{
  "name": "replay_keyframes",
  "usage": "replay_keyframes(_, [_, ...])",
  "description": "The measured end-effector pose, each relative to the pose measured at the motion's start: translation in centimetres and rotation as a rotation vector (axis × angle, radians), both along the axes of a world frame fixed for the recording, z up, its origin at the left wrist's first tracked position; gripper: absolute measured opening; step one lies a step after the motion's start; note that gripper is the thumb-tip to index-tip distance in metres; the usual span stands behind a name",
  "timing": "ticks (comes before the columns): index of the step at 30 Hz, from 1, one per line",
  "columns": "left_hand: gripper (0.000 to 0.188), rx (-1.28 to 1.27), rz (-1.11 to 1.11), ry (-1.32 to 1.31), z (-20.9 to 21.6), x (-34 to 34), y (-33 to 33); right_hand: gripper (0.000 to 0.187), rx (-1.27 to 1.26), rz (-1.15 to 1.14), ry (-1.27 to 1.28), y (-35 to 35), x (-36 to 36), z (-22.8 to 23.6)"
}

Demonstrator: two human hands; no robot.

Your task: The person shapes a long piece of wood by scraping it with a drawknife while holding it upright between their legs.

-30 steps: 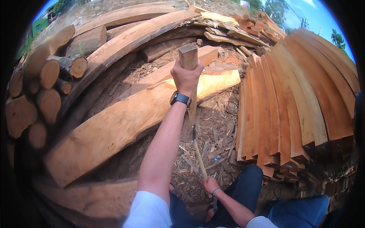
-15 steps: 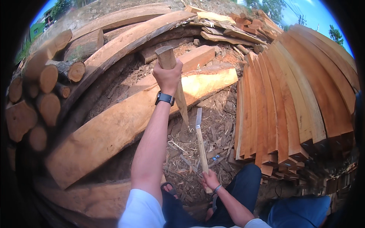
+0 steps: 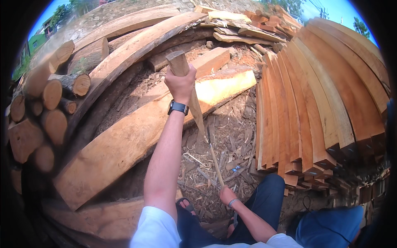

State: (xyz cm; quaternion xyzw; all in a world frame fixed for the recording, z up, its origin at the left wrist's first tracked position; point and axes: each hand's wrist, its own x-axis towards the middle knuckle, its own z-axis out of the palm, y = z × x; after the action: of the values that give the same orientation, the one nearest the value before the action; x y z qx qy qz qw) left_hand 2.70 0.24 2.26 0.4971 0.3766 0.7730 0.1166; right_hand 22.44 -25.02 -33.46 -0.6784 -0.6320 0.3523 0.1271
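My left hand, with a dark watch on the wrist, is wrapped round a wooden stake below its thick, blunt upper end. The stake slants downward and tapers to a narrow lower end over the chip-covered ground. My right hand, lower and nearer my knee, grips a machete by its long, pale wooden handle. Its dark blade is seen nearly edge-on, pointing up beside the stake's narrow end. Whether blade and stake touch I cannot tell.
A thick sawn beam lies slantwise behind my left forearm. Cut logs are stacked at the left. Long reddish planks stand in a row at the right. Wood chips cover the ground; a blue cloth-like thing is at lower right.
The machete blade has turned from showing its flat face to nearly edge-on, and has moved left, closer to the stake's tip. My right hand has shifted slightly; my left hand stays on the stake.
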Motion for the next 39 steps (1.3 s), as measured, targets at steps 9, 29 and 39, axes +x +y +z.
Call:
replay_keyframes(9, [0.022, 0.024, -0.029, -0.032, 0.0, 0.5, 0.3, 0.024, -0.090, 0.019, 0.215, -0.2, 0.6, -4.1])
replay_keyframes(29, [0.020, 0.019, 0.040, -0.003, -0.1, -0.3, 0.2, 0.027, -0.135, 0.087, 0.035, -0.6, 0.0, -0.7])
replay_keyframes(39, [0.020, 0.004, 0.042, 0.003, -0.2, -0.3, 0.1, 0.029, -0.060, 0.083, 0.013, 0.2, -0.1, 2.7])
